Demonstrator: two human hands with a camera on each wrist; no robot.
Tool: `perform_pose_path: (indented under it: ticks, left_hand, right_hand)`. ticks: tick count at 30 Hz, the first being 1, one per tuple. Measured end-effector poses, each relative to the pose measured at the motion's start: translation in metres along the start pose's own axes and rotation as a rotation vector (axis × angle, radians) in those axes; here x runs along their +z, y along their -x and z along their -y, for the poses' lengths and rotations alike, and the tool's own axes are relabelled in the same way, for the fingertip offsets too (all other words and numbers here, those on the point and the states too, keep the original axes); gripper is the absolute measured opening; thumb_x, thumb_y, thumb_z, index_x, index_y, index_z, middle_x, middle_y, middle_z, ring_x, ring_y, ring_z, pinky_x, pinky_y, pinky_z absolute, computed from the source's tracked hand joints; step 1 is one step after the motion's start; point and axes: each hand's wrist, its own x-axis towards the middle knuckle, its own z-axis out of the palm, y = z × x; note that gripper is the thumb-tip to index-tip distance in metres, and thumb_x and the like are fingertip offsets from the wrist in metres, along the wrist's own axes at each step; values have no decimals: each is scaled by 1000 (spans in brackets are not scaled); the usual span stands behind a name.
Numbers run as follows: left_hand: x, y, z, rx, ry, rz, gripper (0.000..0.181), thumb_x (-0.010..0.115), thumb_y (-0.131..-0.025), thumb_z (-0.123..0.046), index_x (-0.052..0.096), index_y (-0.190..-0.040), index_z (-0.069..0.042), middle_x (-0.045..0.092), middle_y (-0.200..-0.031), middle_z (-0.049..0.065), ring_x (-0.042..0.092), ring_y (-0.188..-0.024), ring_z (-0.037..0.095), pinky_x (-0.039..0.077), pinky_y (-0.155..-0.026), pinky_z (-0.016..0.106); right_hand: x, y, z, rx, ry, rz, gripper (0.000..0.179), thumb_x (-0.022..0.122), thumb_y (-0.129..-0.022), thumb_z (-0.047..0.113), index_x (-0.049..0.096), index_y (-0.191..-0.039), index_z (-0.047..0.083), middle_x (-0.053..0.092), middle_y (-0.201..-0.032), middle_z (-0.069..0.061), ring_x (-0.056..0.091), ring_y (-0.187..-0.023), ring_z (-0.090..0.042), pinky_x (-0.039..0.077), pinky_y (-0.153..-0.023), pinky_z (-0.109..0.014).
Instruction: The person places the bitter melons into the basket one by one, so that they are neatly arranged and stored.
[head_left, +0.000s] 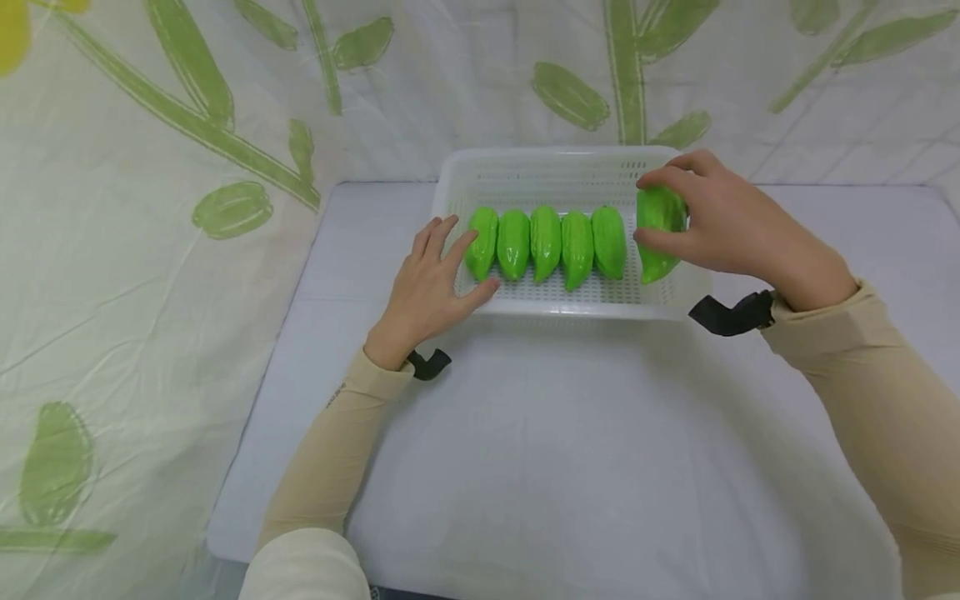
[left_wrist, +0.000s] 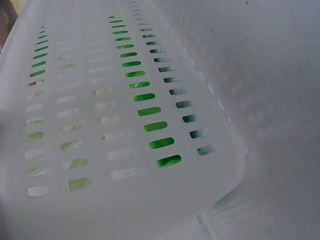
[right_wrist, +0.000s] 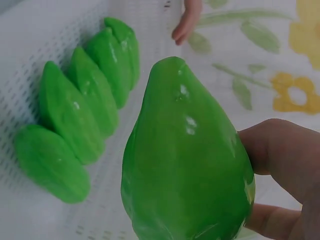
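Observation:
A white slotted basket [head_left: 570, 310] holds a side-by-side row of several glossy green fruits [head_left: 546, 242] with pointed tips, perhaps mangoes or papayas. Above its right end, my right hand [head_left: 731, 217] grips another green fruit [head_left: 657, 250], thumb on one side and fingers on the other. That fruit [right_wrist: 185, 160] fills the middle of the right wrist view, tip upward there. My left hand [head_left: 431, 287] is at the basket's left front corner with fingers spread, holding nothing. Whether it touches the rim is hard to tell. Green shows through the slots of the basket wall [left_wrist: 115, 190] in the left wrist view.
The basket stands at the back of a table [head_left: 540, 433] with a pale cover. A white curtain [head_left: 465, 92] printed with green leaves hangs behind it and along the left side. Black wrist mounts [head_left: 731, 315] stick out near both hands.

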Motion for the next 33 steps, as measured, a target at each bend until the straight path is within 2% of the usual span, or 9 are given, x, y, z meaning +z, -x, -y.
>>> perform_pose_path:
  ticks: [3, 8, 18, 26, 33]
  left_hand:
    - [1, 0, 0, 12, -3, -10, 78, 47, -89, -68, 43, -146, -15, 25, -157, 12, 18, -146, 32, 35, -108, 52]
    - [2, 0, -1, 26, -12, -22, 76, 48, -89, -66, 44, -145, -15, 26, -157, 13, 20, -145, 33, 38, -105, 52]
    - [2, 1, -1, 14, -11, -12, 77, 48, -89, -67, 44, -145, -15, 26, -157, 13, 19, -145, 33, 38, -106, 52]
    - [1, 1, 0, 3, -11, -4, 78, 46, -89, -69, 43, -146, -16, 25, -157, 11, 17, -146, 31, 37, -106, 52]
    - [1, 0, 1, 6, -13, -13, 78, 46, -89, -70, 43, -146, -17, 25, -158, 11, 16, -146, 30, 37, -106, 51]
  right_hand:
    - [1, -10, -4, 30, 10, 48, 64, 60, -92, 48, 47, -143, 13, 30, -148, -29, 51, -110, -48, 42, -87, -65]
    - [8, -24, -12, 51, 23, 111, 66, 59, -92, 50, 45, -143, 11, 28, -147, -32, 50, -111, -51, 40, -91, -66]
    - [31, -57, -29, 67, 73, 257, 70, 61, -91, 45, 42, -145, 4, 28, -144, -36, 48, -116, -52, 39, -96, -65]
    - [40, -70, -32, 29, 125, 264, 65, 62, -91, 35, 44, -141, -1, 33, -138, -39, 48, -114, -52, 42, -93, -63]
    - [46, -73, -30, 65, 182, 290, 65, 63, -92, 34, 41, -144, 1, 32, -138, -36, 41, -115, -54, 43, -88, -65]
